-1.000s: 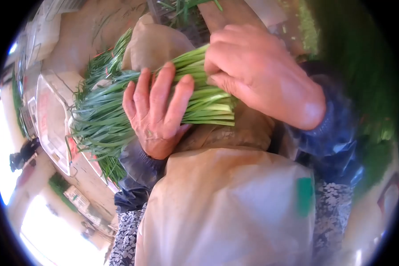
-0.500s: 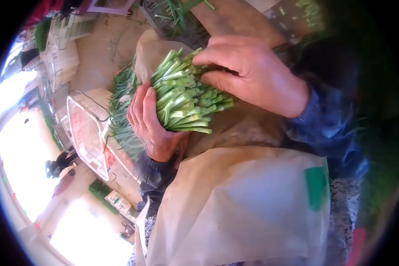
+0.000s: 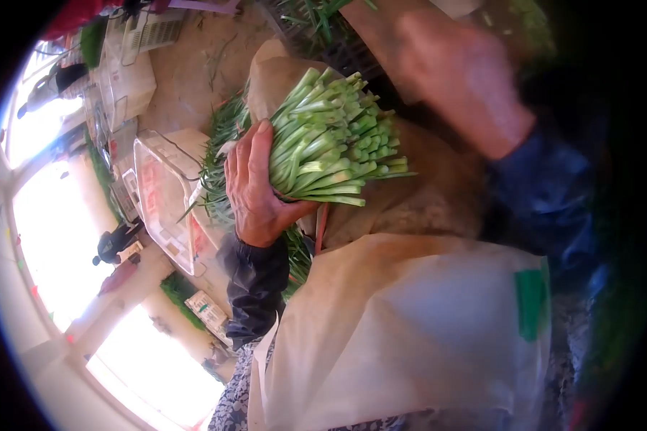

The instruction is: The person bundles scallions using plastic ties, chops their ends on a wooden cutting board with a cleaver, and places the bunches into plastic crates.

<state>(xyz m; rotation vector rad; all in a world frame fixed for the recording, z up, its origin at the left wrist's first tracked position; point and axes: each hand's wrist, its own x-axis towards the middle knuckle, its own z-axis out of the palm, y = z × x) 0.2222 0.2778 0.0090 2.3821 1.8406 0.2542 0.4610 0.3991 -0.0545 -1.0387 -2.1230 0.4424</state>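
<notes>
A thick bunch of green vegetable stalks rests in my left hand. My fingers and thumb wrap its left and lower side. The pale cut ends face up and to the right, while thin dark green leaves trail out beyond the hand on the left. Apart from the bunch, to its upper right, is my right hand. Motion smears its fingers, so their grip is unclear.
A pale apron with a green patch covers my lap. Left of the bunch stands a whitish plastic crate. A dark crate holding green leaves lies at the top, beside a brown board. Other people are at the far left.
My right hand has left the stalk ends and moved up and right, now blurred. My left hand still holds the bunch, which appears slightly further right in view.
</notes>
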